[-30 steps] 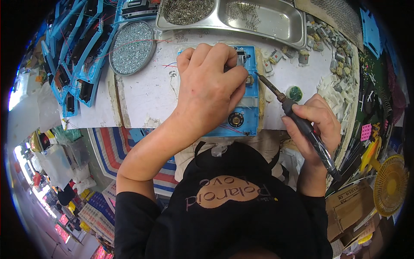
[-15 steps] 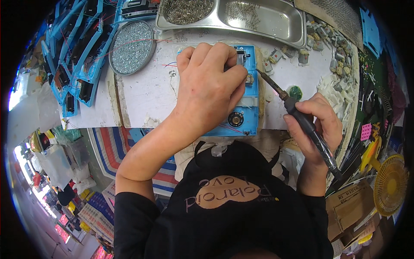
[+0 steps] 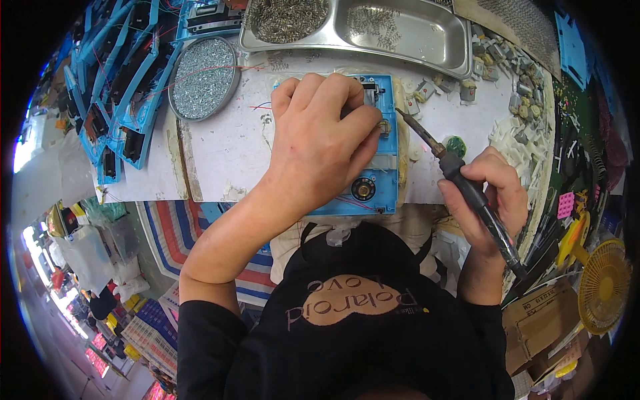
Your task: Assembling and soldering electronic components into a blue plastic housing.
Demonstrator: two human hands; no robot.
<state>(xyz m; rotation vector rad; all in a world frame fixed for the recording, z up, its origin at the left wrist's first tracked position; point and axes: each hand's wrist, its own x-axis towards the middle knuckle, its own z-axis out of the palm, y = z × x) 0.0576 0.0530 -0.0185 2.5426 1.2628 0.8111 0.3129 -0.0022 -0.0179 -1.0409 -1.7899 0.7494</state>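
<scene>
A blue plastic casing (image 3: 387, 177) lies on the table in front of me, with a round black speaker-like part (image 3: 363, 189) near its lower edge. My left hand (image 3: 320, 127) covers most of the casing from above. Its fingers are bent down and closed; what they grip is hidden beneath the hand. In my right hand (image 3: 497, 193) is a dark-handled soldering iron (image 3: 475, 197). Its thin metal tip points up and left, close to the casing's right edge. Thin red and blue wires (image 3: 262, 107) stick out left of my left hand.
A round dish of small screws (image 3: 203, 79) stands to the left, beside stacked blue casings (image 3: 137, 127). At the back, a metal tray (image 3: 413, 61) holds small springs. Small grey motor-like parts (image 3: 468, 91) and white plastic pieces (image 3: 517, 137) are scattered right, near a green coil (image 3: 456, 145).
Both hands keep nearly the same pose. The casing and table sit slightly lower in the picture, and the soldering iron's tip stays near the casing's right edge.
</scene>
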